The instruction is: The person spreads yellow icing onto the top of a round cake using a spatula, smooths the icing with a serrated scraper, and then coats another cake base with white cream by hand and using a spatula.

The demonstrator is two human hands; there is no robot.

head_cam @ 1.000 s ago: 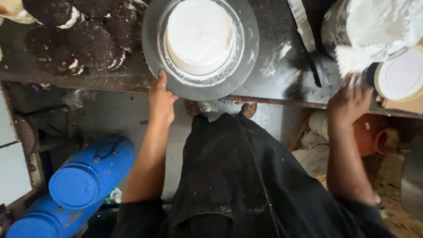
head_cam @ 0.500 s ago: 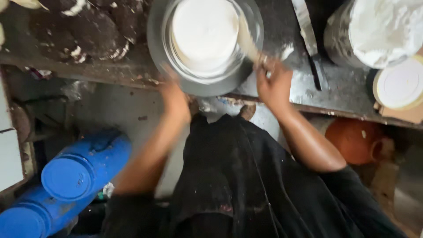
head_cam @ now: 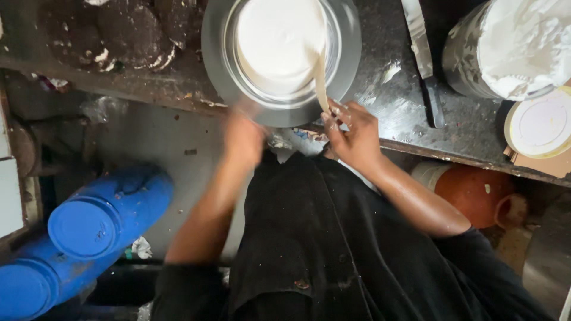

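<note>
Since a second earlier, the right hand (head_cam: pixel 351 134) had come in from the far right of the tabletop (head_cam: pixel 392 89) to the near rim of the grey turntable (head_cam: pixel 217 53), and it was clamped on a pale scraper (head_cam: pixel 320 83) pressed against the side of the white cake (head_cam: pixel 279 41). The left hand (head_cam: pixel 242 137), blurred with motion, was at the turntable's near rim; whether it gripped could not be told. The turntable overhung the tabletop's front edge. To the right lay a long knife (head_cam: pixel 423 53), well apart from the cake, then a tub of white cream (head_cam: pixel 511 47) and a round white lid (head_cam: pixel 540 123). Dark cake pieces (head_cam: pixel 131 35) sat to the left. Below, blue barrels (head_cam: pixel 101 217) and an orange pot (head_cam: pixel 473 190) flanked the person's black apron (head_cam: pixel 309 238).
</note>
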